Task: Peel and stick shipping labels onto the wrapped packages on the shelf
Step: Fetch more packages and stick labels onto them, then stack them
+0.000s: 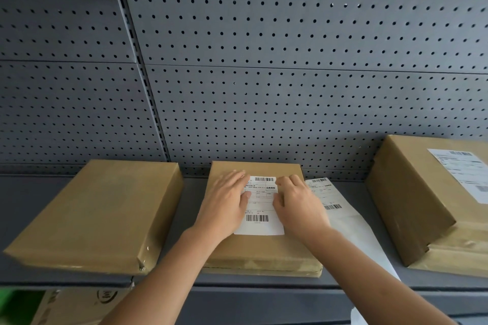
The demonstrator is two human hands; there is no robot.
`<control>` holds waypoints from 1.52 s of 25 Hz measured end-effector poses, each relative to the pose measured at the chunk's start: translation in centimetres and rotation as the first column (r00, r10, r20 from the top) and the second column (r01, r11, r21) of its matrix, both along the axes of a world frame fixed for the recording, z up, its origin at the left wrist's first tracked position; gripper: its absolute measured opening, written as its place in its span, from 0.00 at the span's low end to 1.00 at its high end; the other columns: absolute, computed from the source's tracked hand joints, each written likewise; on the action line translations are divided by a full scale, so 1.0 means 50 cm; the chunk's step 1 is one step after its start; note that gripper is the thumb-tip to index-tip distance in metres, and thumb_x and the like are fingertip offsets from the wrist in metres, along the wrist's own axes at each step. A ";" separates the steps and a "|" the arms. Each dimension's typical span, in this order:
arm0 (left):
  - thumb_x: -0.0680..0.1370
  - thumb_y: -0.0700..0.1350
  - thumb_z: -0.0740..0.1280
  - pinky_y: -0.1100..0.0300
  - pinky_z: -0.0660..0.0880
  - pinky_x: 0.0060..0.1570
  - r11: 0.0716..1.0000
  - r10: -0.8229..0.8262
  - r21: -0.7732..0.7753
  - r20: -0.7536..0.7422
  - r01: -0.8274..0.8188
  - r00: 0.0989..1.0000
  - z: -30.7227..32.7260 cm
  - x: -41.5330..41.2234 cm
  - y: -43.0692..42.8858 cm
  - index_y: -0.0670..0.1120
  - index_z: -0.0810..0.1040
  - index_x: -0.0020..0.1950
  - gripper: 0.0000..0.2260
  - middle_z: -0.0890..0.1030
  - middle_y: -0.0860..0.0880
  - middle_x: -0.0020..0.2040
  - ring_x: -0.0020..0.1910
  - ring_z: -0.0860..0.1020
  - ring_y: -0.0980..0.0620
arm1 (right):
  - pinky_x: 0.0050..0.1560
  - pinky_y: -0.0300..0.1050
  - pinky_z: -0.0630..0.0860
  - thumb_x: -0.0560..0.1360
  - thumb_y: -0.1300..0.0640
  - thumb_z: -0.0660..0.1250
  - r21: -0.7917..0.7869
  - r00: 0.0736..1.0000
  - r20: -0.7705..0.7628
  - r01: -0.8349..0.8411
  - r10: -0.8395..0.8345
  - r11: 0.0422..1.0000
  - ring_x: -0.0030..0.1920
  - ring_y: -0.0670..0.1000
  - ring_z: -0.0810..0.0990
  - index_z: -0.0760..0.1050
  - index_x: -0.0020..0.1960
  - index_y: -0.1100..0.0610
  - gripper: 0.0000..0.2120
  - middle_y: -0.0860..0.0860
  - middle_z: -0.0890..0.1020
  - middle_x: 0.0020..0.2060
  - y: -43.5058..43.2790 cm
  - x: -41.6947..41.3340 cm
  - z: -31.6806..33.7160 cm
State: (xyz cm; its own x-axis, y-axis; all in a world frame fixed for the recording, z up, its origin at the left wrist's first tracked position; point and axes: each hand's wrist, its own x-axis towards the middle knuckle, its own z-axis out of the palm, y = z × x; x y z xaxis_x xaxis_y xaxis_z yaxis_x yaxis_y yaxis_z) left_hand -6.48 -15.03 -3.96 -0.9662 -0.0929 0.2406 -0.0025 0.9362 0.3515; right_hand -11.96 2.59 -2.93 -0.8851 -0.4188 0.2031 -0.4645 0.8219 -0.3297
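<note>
The shipping label (260,206) lay on top of the middle wrapped package (264,248), which sat flat on the shelf (26,192) with its front edge near the shelf lip. The left hand (227,200) rested on the label's left edge with fingers straight and spread flat. The right hand (298,206) covered the right edge with knuckles raised and fingertips down, and seemed to press rather than pinch. The label looked thin, light and floppy, likely to crease or trap air, so smoothing outward from the middle with flat fingers would suit it. The brown paper wrap beneath looked firm enough to press against. Just to the right, a strip of further labels on white backing (327,198) trailed off the shelf front, its lower end hidden behind the right forearm. A bare wrapped package (100,214) stood apart on the left. On the right, an already labelled package (422,192) was cut off by the frame. The print on every label was too small to read, and the hands hid both side edges, so whether those were fully stuck could not be told. A grey pegboard back panel (264,60) rose behind.
</note>
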 end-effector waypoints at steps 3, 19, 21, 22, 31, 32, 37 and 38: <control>0.87 0.51 0.50 0.61 0.42 0.78 0.992 -0.114 -0.049 0.102 0.120 0.988 0.001 -0.013 0.001 0.46 0.57 0.82 0.24 0.56 0.50 0.83 0.82 0.52 0.54 | 0.62 0.52 0.73 0.80 0.55 0.59 0.036 0.988 -0.076 -0.129 0.132 0.991 0.67 0.56 0.73 0.72 0.69 0.58 0.19 0.51 0.75 0.66 -0.023 -0.012 -0.018; 0.86 0.56 0.45 0.56 0.44 0.81 0.995 0.007 -0.098 0.242 0.017 0.970 -0.023 -0.018 -0.050 0.49 0.47 0.83 0.27 0.48 0.52 0.84 0.82 0.46 0.58 | 0.78 0.47 0.38 0.84 0.42 0.46 0.185 0.989 0.131 -0.095 0.072 0.978 0.80 0.44 0.45 0.49 0.82 0.53 0.30 0.46 0.49 0.81 -0.014 -0.030 -0.044; 0.86 0.55 0.44 0.56 0.44 0.80 0.996 0.014 -0.084 0.244 0.007 0.970 -0.022 -0.016 -0.055 0.48 0.47 0.83 0.26 0.47 0.52 0.84 0.82 0.45 0.58 | 0.78 0.45 0.37 0.84 0.42 0.46 0.183 0.990 0.134 -0.070 0.046 0.981 0.80 0.44 0.44 0.48 0.82 0.54 0.30 0.46 0.49 0.81 -0.005 -0.031 -0.043; 0.86 0.55 0.43 0.57 0.43 0.80 0.997 0.012 -0.081 0.239 0.007 0.971 -0.019 -0.012 -0.055 0.48 0.47 0.83 0.26 0.47 0.52 0.84 0.81 0.45 0.58 | 0.78 0.45 0.37 0.84 0.42 0.46 0.180 0.990 0.135 -0.068 0.044 0.981 0.80 0.45 0.44 0.48 0.82 0.54 0.30 0.47 0.49 0.81 -0.003 -0.029 -0.042; 0.87 0.53 0.44 0.57 0.43 0.80 0.974 -0.171 -0.106 0.230 0.200 0.958 -0.004 0.063 0.006 0.49 0.47 0.83 0.25 0.47 0.53 0.84 0.81 0.44 0.60 | 0.76 0.43 0.35 0.81 0.43 0.35 0.190 0.960 0.080 -0.280 0.270 0.941 0.80 0.44 0.44 0.48 0.82 0.53 0.31 0.47 0.50 0.81 -0.023 0.060 -0.036; 0.87 0.53 0.44 0.57 0.43 0.80 0.973 -0.165 -0.117 0.242 0.198 0.956 -0.005 0.063 0.007 0.49 0.47 0.83 0.25 0.46 0.53 0.84 0.81 0.43 0.60 | 0.77 0.44 0.36 0.81 0.42 0.34 0.210 0.960 0.077 -0.281 0.270 0.936 0.80 0.44 0.44 0.47 0.82 0.53 0.32 0.47 0.49 0.81 -0.022 0.060 -0.041; 0.86 0.55 0.43 0.57 0.42 0.80 0.981 -0.098 -0.136 0.268 0.138 0.958 -0.011 0.068 0.001 0.49 0.44 0.83 0.26 0.44 0.54 0.83 0.81 0.42 0.61 | 0.79 0.48 0.39 0.77 0.36 0.31 0.230 0.980 0.078 -0.196 0.183 0.953 0.80 0.44 0.45 0.47 0.82 0.52 0.38 0.46 0.48 0.81 0.007 0.051 -0.052; 0.86 0.55 0.42 0.57 0.42 0.80 0.984 -0.078 -0.130 0.277 0.118 0.958 -0.012 0.071 -0.005 0.49 0.43 0.83 0.26 0.43 0.54 0.83 0.81 0.42 0.61 | 0.79 0.48 0.40 0.76 0.36 0.32 0.223 0.985 0.078 -0.168 0.154 0.960 0.80 0.43 0.45 0.47 0.82 0.52 0.38 0.45 0.49 0.81 0.018 0.049 -0.051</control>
State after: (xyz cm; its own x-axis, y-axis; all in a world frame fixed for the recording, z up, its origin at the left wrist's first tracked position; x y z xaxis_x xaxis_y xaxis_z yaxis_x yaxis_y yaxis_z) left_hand -2.94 -15.29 -4.55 -0.9994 0.0218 -0.0263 0.0158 0.9772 0.2119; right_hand -9.53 3.51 -5.50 -0.8100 -0.5854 0.0346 -0.5817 0.7946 -0.1738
